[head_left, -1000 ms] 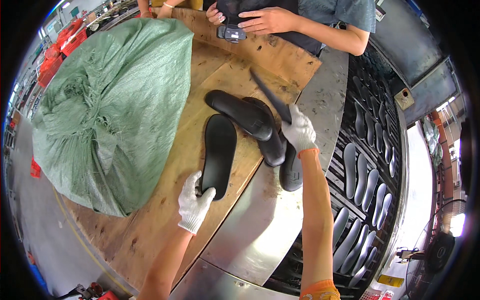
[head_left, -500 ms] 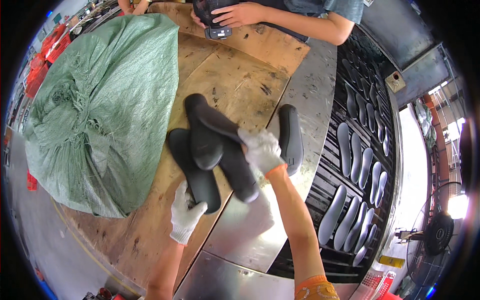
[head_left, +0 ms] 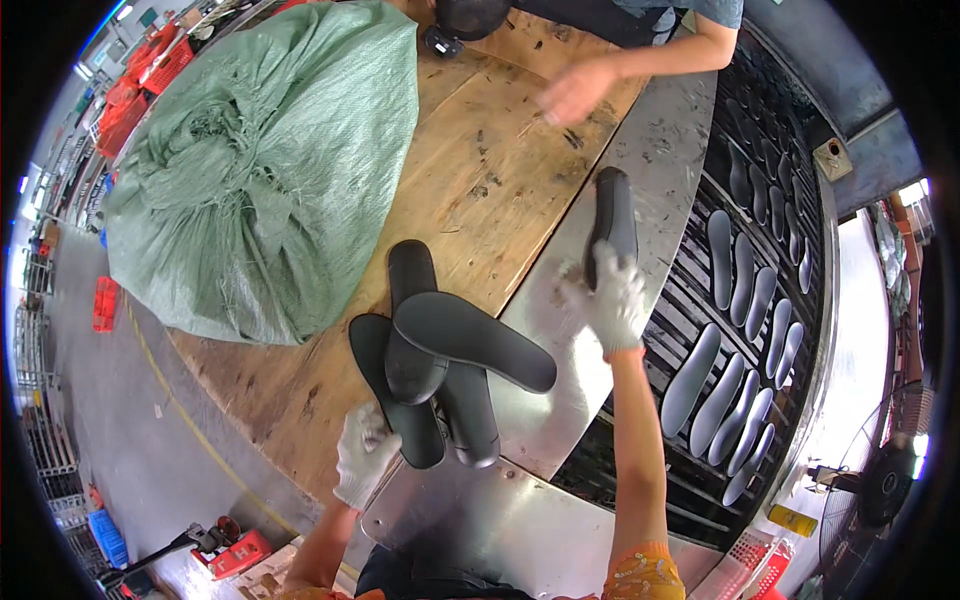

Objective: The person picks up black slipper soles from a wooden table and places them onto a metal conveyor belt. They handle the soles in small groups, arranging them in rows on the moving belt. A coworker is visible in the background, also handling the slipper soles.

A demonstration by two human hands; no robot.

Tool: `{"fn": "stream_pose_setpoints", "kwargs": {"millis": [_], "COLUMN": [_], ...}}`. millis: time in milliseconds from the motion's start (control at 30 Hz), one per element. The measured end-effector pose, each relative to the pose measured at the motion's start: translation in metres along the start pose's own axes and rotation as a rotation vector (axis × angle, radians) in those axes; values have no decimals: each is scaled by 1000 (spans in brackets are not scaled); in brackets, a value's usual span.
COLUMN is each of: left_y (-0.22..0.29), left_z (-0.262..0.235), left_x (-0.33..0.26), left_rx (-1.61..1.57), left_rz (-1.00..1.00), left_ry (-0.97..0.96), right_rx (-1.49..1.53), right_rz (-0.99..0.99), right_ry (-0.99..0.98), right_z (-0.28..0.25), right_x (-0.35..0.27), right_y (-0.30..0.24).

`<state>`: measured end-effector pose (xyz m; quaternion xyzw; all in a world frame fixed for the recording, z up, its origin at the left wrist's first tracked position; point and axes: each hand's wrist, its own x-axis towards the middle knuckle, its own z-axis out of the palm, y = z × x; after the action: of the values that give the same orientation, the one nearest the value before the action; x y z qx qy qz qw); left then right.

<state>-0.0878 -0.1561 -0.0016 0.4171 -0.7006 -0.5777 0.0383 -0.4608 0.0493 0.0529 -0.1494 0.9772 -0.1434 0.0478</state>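
Note:
Several black shoe insoles lie crossed over each other in a loose pile, with one insole [head_left: 475, 340] slanting across the top. My left hand [head_left: 366, 455], in a white knit glove, is beside the lower end of the leftmost insole [head_left: 425, 445], its fingers loosely curled and the thumb apart. Farther right, on the metal strip, stands a thick black insole or small insole stack [head_left: 616, 205]. My gloved right hand [head_left: 618, 305] has its fingers around the near end of it; the fingertips are partly hidden.
A big green woven sack [head_left: 270, 180] fills the left of the wooden table [head_left: 500, 200]. On the right, rows of insoles [head_left: 690, 380] lie on a dark slatted conveyor [head_left: 640, 430]. Across the table a co-worker's hand [head_left: 580, 92] reaches out near a black rounded object [head_left: 472, 15].
My right hand has let go of the top insole, which now lies across the pile, and has moved to the insole on the metal strip. The co-worker's hand has left the black object.

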Motion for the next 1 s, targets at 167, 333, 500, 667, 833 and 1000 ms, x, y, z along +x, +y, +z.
{"fn": "stream_pose_setpoints", "kwargs": {"millis": [167, 333, 500, 667, 833, 1000], "left_y": [62, 104, 101, 115, 110, 111], "left_z": [36, 65, 79, 79, 67, 71], "left_x": [42, 58, 59, 67, 63, 60], "left_rx": [306, 726, 948, 908, 910, 968], "left_rz": [321, 300, 276, 217, 266, 298], "left_ry": [85, 80, 88, 36, 38, -1], "right_rx": [25, -5, 1376, 809, 865, 1577], "right_rz": [281, 110, 297, 71, 108, 306], "right_ry": [-43, 59, -315, -578, -591, -496], "right_z": [31, 30, 41, 43, 44, 90], "right_x": [59, 22, -42, -73, -116, -166], "right_y": [55, 53, 71, 3, -43, -10]}}
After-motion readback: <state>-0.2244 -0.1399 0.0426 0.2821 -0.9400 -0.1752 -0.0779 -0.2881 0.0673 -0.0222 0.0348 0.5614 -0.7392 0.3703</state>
